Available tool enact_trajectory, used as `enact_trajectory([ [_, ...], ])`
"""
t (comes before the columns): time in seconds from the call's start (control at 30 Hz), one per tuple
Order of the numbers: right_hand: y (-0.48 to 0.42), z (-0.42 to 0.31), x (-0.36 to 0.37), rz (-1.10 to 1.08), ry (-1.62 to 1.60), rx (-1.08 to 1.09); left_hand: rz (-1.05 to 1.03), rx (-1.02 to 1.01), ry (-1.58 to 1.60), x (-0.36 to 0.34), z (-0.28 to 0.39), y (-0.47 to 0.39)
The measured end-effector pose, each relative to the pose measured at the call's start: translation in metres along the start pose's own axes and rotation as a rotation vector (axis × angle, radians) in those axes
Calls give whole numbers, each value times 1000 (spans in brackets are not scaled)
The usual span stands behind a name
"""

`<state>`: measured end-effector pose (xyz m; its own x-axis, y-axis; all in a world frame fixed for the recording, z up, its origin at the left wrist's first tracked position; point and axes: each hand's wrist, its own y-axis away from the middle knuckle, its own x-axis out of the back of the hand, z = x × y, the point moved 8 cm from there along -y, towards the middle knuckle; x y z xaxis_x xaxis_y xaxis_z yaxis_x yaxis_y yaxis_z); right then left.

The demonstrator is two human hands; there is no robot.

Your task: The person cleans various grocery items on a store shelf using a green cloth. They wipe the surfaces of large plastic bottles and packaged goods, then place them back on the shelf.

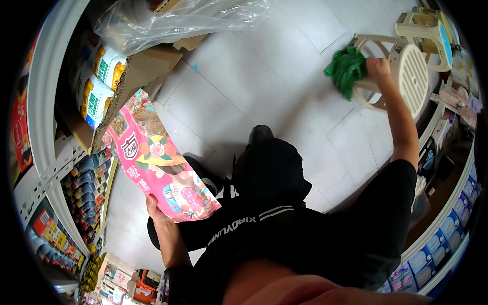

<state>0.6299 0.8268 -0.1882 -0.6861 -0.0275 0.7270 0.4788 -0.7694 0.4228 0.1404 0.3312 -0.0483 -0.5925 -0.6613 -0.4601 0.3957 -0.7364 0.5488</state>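
My left hand (162,215) grips the lower edge of a pink printed plastic package (164,164), its thumb showing at the edge. The package bears flowers, a drawn figure in a yellow hat and writing. It is tilted, and its upper end is beside an open cardboard box (152,68). My right hand (378,69), on the outstretched right arm, is closed on a bunched green cloth (346,70). The cloth hangs over the floor, in front of the legs of a cream plastic stool (413,80).
White and yellow packages (95,101) stand in the box, with clear plastic film (171,26) above. Metal shelving (42,114) with bottles (89,183) runs along the left. More stools (423,36) are at upper right; tissue packs (427,259) line the right shelf.
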Motion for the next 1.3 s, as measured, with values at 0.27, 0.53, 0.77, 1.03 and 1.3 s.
enact_trajectory([
  [0.27,69,-72,71,31,-60,-101,-66,-2,22,12,14,3],
  [0.53,149,84,44,436,-726,-621,237,-151,-1038,7,67,29],
  [0.77,141,87,25,339,-884,-769,-256,-763,-1929,-77,85,19],
  [1.03,150,60,49,381,-843,-625,66,-598,-2296,-49,65,40],
  [1.3,134,56,60,312,-764,-386,-63,-429,-2076,-57,41,23],
])
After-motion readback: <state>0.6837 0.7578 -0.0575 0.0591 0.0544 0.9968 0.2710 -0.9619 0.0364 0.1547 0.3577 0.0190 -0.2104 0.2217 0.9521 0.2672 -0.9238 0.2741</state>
